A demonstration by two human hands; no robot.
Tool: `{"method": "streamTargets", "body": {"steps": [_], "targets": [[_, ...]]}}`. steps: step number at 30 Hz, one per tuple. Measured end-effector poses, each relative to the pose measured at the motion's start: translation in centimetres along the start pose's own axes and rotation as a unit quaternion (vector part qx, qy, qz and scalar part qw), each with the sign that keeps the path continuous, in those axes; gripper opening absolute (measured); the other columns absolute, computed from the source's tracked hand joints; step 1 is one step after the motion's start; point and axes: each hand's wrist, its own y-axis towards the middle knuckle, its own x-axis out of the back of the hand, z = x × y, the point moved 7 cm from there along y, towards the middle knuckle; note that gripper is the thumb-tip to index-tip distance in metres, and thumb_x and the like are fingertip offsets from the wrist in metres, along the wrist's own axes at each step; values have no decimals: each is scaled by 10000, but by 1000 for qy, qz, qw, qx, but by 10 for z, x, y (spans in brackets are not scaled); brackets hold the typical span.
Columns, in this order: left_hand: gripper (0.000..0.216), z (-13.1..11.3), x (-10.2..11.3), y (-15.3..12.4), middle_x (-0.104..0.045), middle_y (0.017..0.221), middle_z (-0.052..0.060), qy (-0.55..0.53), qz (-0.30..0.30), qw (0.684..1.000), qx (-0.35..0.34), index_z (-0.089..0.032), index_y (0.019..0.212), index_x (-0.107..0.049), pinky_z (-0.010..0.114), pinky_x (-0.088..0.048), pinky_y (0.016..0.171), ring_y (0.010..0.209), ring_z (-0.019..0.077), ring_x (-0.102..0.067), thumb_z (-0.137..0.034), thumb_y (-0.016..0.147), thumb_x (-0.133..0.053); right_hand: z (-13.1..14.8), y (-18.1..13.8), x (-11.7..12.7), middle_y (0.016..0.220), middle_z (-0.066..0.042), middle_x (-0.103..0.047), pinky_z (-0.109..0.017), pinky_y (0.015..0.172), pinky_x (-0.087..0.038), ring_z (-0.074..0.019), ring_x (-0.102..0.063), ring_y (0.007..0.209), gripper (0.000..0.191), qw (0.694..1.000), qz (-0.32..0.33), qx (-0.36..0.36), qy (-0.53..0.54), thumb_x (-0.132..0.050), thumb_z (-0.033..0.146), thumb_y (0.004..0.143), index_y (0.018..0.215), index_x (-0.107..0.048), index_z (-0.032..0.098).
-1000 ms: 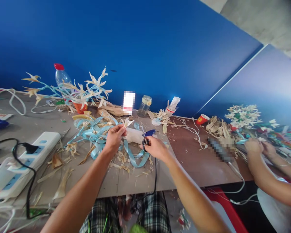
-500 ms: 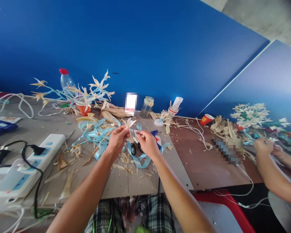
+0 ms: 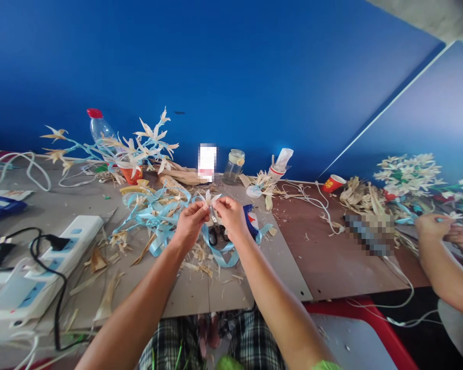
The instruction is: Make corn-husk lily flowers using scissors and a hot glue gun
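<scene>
My left hand (image 3: 191,222) and my right hand (image 3: 230,217) meet above the table, both pinched on a small pale straw flower (image 3: 210,198) whose petals stick up between the fingertips. Just below them lie black-handled scissors (image 3: 217,234), a blue glue gun (image 3: 250,220) and a tangle of light blue ribbon (image 3: 158,213). Straw scraps (image 3: 195,257) litter the board under my wrists.
A branch of straw flowers (image 3: 139,144) stands in an orange cup at the back left, beside a red-capped bottle (image 3: 98,126). A white power strip (image 3: 50,262) with a black cable lies left. A glass jar (image 3: 232,167) and a red cup (image 3: 333,183) sit further back. Another person's hands (image 3: 440,228) work at the right.
My right hand let go of the blue glue gun, which now lies on the table, and moved left to join my left hand on the straw flower.
</scene>
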Motion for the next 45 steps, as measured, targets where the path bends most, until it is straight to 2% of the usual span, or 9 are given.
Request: {"method": "streamTargets", "body": {"steps": [3, 8, 15, 22, 28, 32, 36, 39, 45], "targets": [[205, 1, -1, -1, -555, 618, -19, 5, -3, 1000, 6, -124, 727, -631, 191, -365, 530, 529, 50, -465, -259, 631, -754, -3, 2, 2, 502, 61, -438, -209, 469, -288, -66, -350, 463, 210, 999, 8, -24, 41, -620, 371, 651, 644, -565, 169], [196, 0, 4, 1, -556, 628, -13, -33, -28, 999, 9, -124, 716, -623, 179, -380, 531, 544, 50, -486, -228, 623, -759, -5, 7, 25, 582, 22, -516, -209, 480, -305, -61, -381, 473, 295, 998, -11, -17, 67, -575, 443, 699, 649, -578, 152], [164, 0, 7, 2, -555, 622, -10, -60, -34, 997, 22, -121, 714, -613, 173, -396, 521, 514, 43, -481, -200, 652, -742, -14, 9, 70, 682, 8, -596, -222, 558, -361, -96, -460, 562, 221, 993, -44, 44, -103, -550, 315, 697, 812, -668, 168], [132, 5, 6, 4, -560, 625, -7, -91, -6, 995, 45, -118, 707, -610, 185, -413, 528, 506, 39, -467, -170, 669, -725, -22, 12, 96, 563, 30, -548, -234, 547, -375, -107, -465, 527, 279, 990, -64, 26, -122, -554, 362, 713, 871, -671, 164], [124, 5, 8, 5, -563, 613, -8, -103, -4, 993, 51, -116, 717, -610, 189, -412, 525, 496, 41, -470, -174, 682, -714, -17, 17, 109, 822, -33, -653, -288, 719, -445, -148, -571, 744, 268, 971, -99, 75, -203, -439, 209, 702, 812, -679, 164], [134, 4, 6, 4, -562, 624, -11, -105, -4, 993, 50, -115, 705, -608, 187, -415, 531, 497, 36, -466, -172, 669, -724, -24, 13, 115, 890, -56, -664, -306, 775, -454, -174, -597, 815, 254, 933, -82, 26, -350, -507, 236, 730, 915, -667, 170], [141, 4, 5, 3, -563, 631, -9, -94, -4, 995, 41, -119, 692, -609, 183, -415, 524, 506, 42, -476, -176, 660, -733, -39, 4, 112, 1023, -102, -637, -318, 827, -438, -213, -603, 937, 296, 842, -7, -34, -538, -586, 315, 750, 1005, -659, 185], [137, 4, 5, 3, -569, 634, -5, -88, 0, 996, 33, -123, 701, -619, 179, -418, 523, 520, 50, -494, -180, 659, -736, -45, -2, 105, 1095, -143, -603, -332, 818, -437, -248, -601, 985, 373, 787, 38, -47, -613, -571, 346, 773, 1101, -618, 175], [142, 3, 7, 3, -590, 639, 4, -94, -7, 995, 27, -121, 721, -641, 174, -427, 526, 540, 56, -522, -166, 641, -750, -47, -3, 100, 1132, -165, -613, -341, 838, -431, -275, -590, 1048, 567, 762, 43, -79, -642, -601, 353, 749, 1262, -474, 147]]}}
